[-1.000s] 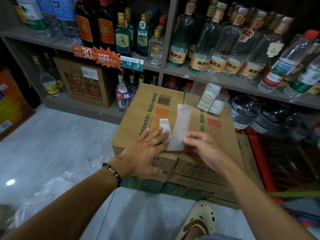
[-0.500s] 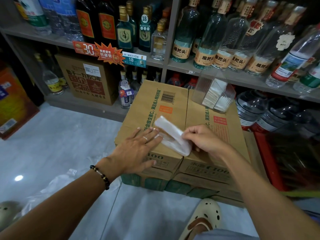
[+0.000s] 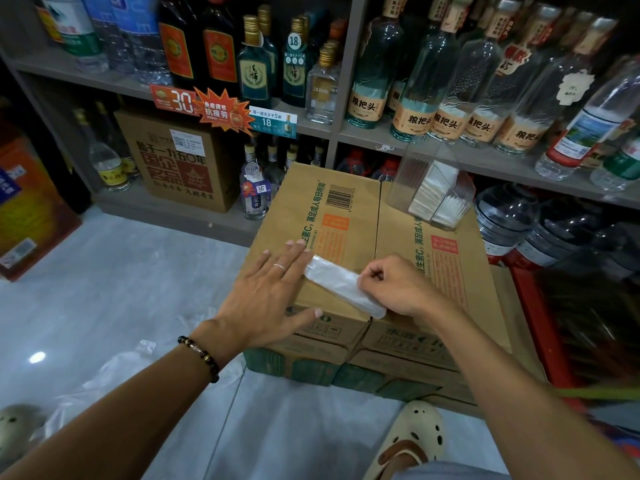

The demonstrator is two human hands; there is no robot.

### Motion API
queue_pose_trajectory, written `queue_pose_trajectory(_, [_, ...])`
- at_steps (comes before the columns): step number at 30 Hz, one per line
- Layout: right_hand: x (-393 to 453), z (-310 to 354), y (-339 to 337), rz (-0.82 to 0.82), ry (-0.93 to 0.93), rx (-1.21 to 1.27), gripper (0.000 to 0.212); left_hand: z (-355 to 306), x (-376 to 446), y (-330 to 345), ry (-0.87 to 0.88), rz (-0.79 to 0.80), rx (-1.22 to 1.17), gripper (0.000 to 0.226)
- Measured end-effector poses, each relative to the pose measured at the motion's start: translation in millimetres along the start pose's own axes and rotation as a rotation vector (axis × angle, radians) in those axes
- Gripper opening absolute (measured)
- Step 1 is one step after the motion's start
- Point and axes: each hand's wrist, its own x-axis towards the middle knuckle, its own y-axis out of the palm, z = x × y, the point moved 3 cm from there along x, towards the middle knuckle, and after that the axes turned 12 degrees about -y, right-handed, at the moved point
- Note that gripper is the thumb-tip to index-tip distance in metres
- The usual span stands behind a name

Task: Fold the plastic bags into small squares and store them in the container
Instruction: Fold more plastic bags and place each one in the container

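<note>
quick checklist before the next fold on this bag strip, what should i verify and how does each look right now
1. Left hand flat, fingers pressing the far end of the folded bag strip: ok.
2. Right hand pinching the near part of the strip: ok.
3. Strip lies flat on the cardboard box: ok, though its near end reaches the box's front edge.
4. Strip is an even width along its length: cannot tell, both ends are partly covered.
5. Clear container on the box within view, already holding folded bags: ok.
6. Room left in the container: cannot tell.
</note>
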Motion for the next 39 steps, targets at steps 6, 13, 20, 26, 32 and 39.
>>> queue_pose_trajectory(6, [2,-2,1,-0.038,-0.014,-0.05,0.019,-26,10,8,0.139,0.173,0.081,0.089])
queue_pose_trajectory(13, [-5,-12,-1,-0.149,-0.029,0.081,0.018,-28,10,11,0.085,0.252,0.13,0.092])
queue_pose_trajectory(20, [-40,-12,-3,-0.156,-0.285,-0.339,0.042,-30,10,10,0.071,0.28,0.146,0.092])
queue_pose_trajectory(26, [-69,-30,32,0.179,-0.274,-0.671,0.087,-31,10,6,0.064,0.336,0.178,0.083])
queue_pose_trajectory(32, [-68,-39,40,0.124,-0.299,-0.633,0.082,-72,5,-2,0.139,0.259,0.098,0.082])
queue_pose_trajectory(39, [-67,-43,39,0.109,-0.355,-0.584,0.092,-90,5,15,0.15,0.289,-0.046,0.092])
